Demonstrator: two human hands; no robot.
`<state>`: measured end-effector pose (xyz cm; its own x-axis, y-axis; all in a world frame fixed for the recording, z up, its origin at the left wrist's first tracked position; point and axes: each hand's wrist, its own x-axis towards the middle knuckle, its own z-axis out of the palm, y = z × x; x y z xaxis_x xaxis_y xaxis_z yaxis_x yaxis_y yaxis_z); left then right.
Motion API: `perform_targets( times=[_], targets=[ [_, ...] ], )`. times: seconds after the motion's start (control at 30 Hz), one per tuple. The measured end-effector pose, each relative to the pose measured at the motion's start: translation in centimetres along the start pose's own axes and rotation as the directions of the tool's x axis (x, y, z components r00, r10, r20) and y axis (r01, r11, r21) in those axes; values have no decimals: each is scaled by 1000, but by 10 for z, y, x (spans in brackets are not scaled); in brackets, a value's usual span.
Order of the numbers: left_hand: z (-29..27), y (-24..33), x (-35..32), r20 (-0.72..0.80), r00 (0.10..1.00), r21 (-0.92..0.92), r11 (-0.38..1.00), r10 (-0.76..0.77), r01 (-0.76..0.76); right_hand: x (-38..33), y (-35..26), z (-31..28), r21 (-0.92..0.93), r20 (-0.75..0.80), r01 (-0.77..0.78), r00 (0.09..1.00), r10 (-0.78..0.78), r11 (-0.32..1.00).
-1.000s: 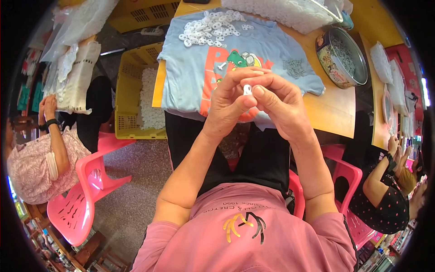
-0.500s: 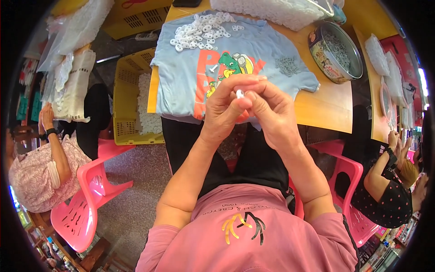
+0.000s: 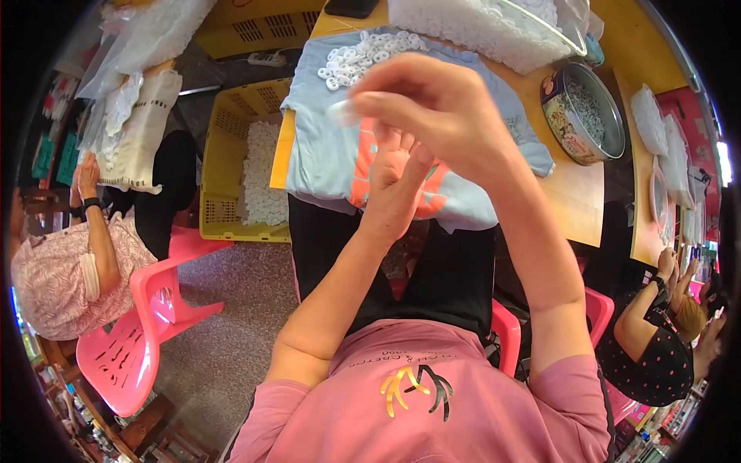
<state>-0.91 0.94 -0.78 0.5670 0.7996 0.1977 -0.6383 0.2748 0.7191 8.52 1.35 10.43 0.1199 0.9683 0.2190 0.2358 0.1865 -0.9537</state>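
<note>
My right hand (image 3: 444,104) reaches across above my left hand, its thumb and fingers pinching a small white plastic piece (image 3: 342,114) smeared by motion. My left hand (image 3: 392,185) is below it, palm and thumb showing, thumb held apart; its fingertips are partly hidden behind the right hand. Both hands are over a light blue T-shirt (image 3: 309,154) with a red print, spread on the table. Just beyond the right hand lies a pile of white two-holed plastic pieces (image 3: 363,60). A small heap of grey metal bits (image 3: 526,133) shows in part beside the right wrist.
A round tin (image 3: 559,127) of small metal pieces stands at the table's right. Behind is a clear tub (image 3: 494,38) of white pieces. A yellow crate (image 3: 220,174) with white pieces is at left. Pink chairs (image 3: 127,339) and seated people flank me.
My hands have parted from their shared hold on the white piece. The right hand has swung left and away with a white piece; the left stays low, its thumb spread. The view has shifted slightly.
</note>
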Motion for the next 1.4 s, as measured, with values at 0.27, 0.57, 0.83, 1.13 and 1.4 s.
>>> perform_targets(
  times=[0.27,0.57,0.83,1.13,1.4],
  targets=[
    [-1,0,2,75,997,-33,999,34,-31,65,37,-23,-464,213,37,974,72,885],
    [-1,-1,3,45,998,-81,996,-34,37,62,86,-33,-684,205,60,972,112,727],
    [1,-1,1,-5,998,-101,993,-60,60,58,96,-42,-679,163,83,986,40,730],
    [2,2,1,-14,996,-93,992,-92,90,39,94,-55,-558,1,-32,999,39,830],
    [4,2,-1,-17,996,-75,993,-89,87,59,112,-44,-682,219,282,959,-180,674]
  ],
)
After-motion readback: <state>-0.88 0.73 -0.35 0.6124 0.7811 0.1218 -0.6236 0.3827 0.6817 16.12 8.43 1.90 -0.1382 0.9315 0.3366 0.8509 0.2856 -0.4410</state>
